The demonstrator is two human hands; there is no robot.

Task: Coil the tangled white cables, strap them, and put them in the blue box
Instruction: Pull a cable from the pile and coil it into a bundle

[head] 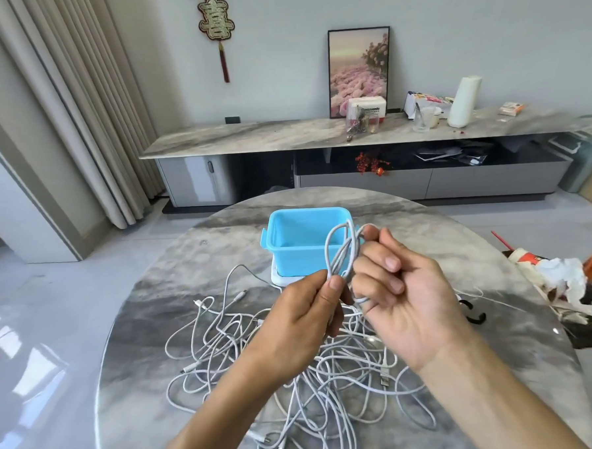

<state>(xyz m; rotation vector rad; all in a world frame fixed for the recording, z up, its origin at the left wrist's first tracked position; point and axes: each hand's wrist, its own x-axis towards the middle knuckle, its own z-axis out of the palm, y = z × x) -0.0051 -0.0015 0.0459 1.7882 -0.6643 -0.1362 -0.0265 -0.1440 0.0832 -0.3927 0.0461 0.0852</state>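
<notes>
1. While bare marbled stone shows along the round worktop's (147,300) left edge, a loose tangle of thin white cables (295,372) sprawls over its middle and near side.
2. Left hand (302,313): fingers pinch the bottom of a small white cable coil (340,253), held upright above the tangle.
3. Behind the coil stands the glossy square blue box (305,241), open-topped.
4. Right hand (400,287): curled fingers grip the coil's right side; a black strap (474,312) lies just beyond, near the right edge.
</notes>
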